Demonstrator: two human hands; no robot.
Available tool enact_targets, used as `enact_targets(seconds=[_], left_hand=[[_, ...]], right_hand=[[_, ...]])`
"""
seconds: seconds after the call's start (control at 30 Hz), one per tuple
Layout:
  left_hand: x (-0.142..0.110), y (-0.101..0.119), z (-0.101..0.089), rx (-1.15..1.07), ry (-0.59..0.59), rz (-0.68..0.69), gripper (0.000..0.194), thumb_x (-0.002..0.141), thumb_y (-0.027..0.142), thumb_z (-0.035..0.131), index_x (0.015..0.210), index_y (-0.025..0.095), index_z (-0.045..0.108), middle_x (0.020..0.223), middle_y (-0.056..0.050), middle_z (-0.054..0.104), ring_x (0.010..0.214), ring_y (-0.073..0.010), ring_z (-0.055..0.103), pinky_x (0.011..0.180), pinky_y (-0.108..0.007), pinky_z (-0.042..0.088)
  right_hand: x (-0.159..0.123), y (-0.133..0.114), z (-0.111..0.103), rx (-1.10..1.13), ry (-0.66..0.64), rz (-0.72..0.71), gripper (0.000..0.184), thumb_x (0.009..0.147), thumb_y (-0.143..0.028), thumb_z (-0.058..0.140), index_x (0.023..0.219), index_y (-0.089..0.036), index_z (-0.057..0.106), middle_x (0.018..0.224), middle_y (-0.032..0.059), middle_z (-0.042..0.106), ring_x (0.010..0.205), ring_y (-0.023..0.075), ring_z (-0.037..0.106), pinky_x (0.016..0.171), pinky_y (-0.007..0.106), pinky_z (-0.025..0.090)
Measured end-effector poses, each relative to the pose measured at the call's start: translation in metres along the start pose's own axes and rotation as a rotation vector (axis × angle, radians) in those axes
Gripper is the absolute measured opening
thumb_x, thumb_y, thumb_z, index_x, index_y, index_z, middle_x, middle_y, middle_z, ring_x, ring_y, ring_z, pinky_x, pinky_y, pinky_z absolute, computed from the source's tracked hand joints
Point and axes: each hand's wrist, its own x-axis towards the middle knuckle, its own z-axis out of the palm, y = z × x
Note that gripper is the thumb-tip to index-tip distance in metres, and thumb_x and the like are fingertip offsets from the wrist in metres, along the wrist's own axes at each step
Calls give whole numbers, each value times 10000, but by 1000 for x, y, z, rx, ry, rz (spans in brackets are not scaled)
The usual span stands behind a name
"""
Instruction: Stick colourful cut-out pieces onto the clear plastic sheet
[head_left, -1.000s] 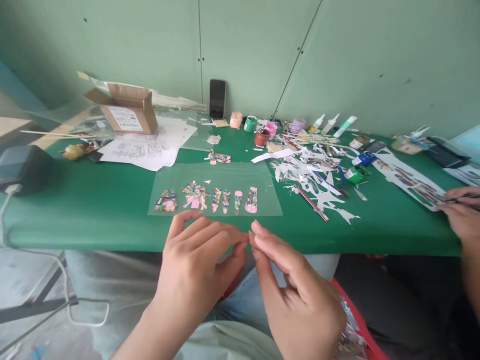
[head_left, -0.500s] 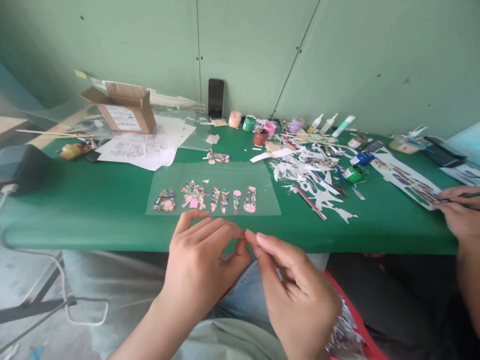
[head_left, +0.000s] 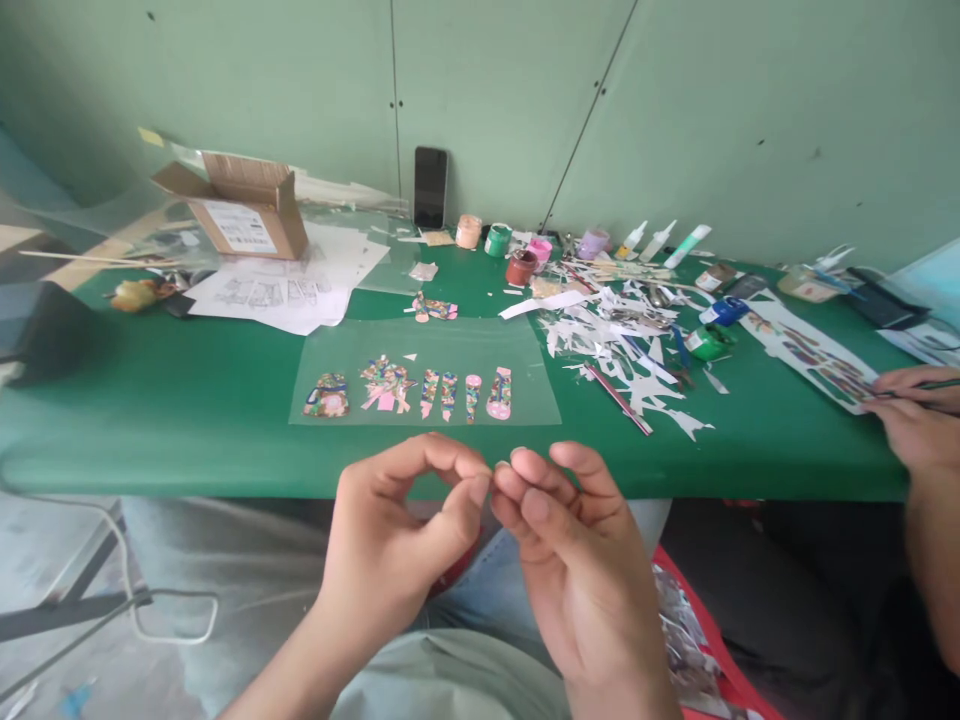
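My left hand [head_left: 409, 530] is closed in a pinch, thumb and index finger together above the table's front edge. Its fingertips meet those of my right hand [head_left: 581, 560], whose palm is turned up and whose fingers are curled in beside the thumb. Anything between the fingertips is too small or hidden to make out. Just beyond my hands lies a clear plastic sheet [head_left: 525, 350]. On it rest several colourful patterned cut-outs, among them a bag-shaped piece [head_left: 327, 396], a ragged pile of scraps [head_left: 387, 385] and a pink-ended strip [head_left: 499, 393].
White paper scraps [head_left: 585, 345] are heaped right of the sheet, near paint jars [head_left: 520, 268] and glue bottles. A cardboard box [head_left: 251, 215] stands on papers at back left; a phone [head_left: 430, 188] leans on the wall. At right, another person's hands [head_left: 915, 410] work at a white printed sheet [head_left: 787, 320].
My right hand has rolled palm up, with its fingers lifting and curling. The left hand has turned so that its thumb shows, still pinching. The view has shifted slightly.
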Motion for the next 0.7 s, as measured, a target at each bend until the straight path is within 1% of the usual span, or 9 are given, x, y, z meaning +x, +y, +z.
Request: enact_targets(seconds=[0.1, 0.2, 0.33, 0.4, 0.47, 0.53, 0.6, 0.63, 0.7], left_hand=[[-3, -1, 0, -106, -11, -60, 149, 805, 304, 693, 702, 195, 691, 642, -4, 683, 579, -127, 619, 546, -225, 511], [-5, -1, 1, -155, -11, -91, 176, 805, 347, 714, 710, 199, 704, 623, -4, 666, 562, -122, 605, 528, -221, 506], [-6, -3, 2, -171, 1, -98, 173, 802, 361, 727, 713, 213, 718, 638, 1, 669, 573, -118, 611, 536, -218, 508], [-6, -3, 3, -147, 21, -68, 137, 804, 340, 730, 735, 222, 727, 671, -1, 690, 599, -125, 632, 555, -223, 518], [-5, -4, 3, -66, 32, 51, 51, 799, 286, 738, 814, 237, 744, 738, -7, 718, 664, -139, 662, 613, -241, 538], [-3, -7, 2, 99, 30, 250, 105, 785, 219, 744, 883, 256, 752, 794, -7, 735, 716, -144, 675, 668, -258, 543], [2, -12, -2, 281, 29, 419, 113, 783, 186, 741, 872, 257, 749, 787, 4, 737, 714, -136, 675, 689, -263, 535], [5, -16, -5, 352, 36, 462, 77, 791, 188, 736, 839, 248, 742, 772, 9, 737, 699, -130, 673, 685, -259, 530], [14, -27, -12, 438, 80, 462, 30, 818, 220, 718, 790, 227, 714, 749, 17, 734, 682, -124, 671, 673, -252, 523]], right_hand=[[-1, -4, 2, 91, -43, 68, 230, 782, -184, 780, 947, -331, 718, 913, -91, 775, 821, 130, 748, 702, 196, 640], [-2, -6, 3, 130, -69, 88, 242, 798, -159, 761, 955, -338, 719, 921, -103, 773, 836, 114, 745, 720, 177, 631], [-2, -5, 1, 166, -92, 99, 252, 815, -143, 740, 961, -347, 719, 934, -117, 772, 847, 93, 743, 735, 160, 624], [-1, -4, -1, 165, -97, 112, 254, 831, -145, 723, 966, -359, 716, 944, -125, 770, 859, 84, 742, 747, 160, 623], [-2, -4, -3, 130, -107, 118, 252, 849, -157, 704, 983, -370, 712, 991, -113, 766, 902, 91, 737, 787, 191, 624], [-4, -4, -4, 93, -123, 124, 249, 858, -184, 695, 1026, -368, 703, 1082, -74, 753, 979, 119, 724, 834, 243, 622], [-5, -3, -3, 96, -118, 159, 261, 847, -214, 704, 1068, -353, 690, 1155, -28, 733, 1048, 154, 705, 874, 299, 613], [-4, -2, -2, 112, -106, 193, 271, 835, -231, 715, 1080, -343, 682, 1174, -11, 727, 1073, 169, 696, 893, 324, 605], [5, 3, -3, 134, -84, 266, 280, 799, -268, 745, 1065, -320, 674, 1173, 10, 728, 1095, 190, 685, 930, 364, 581]])
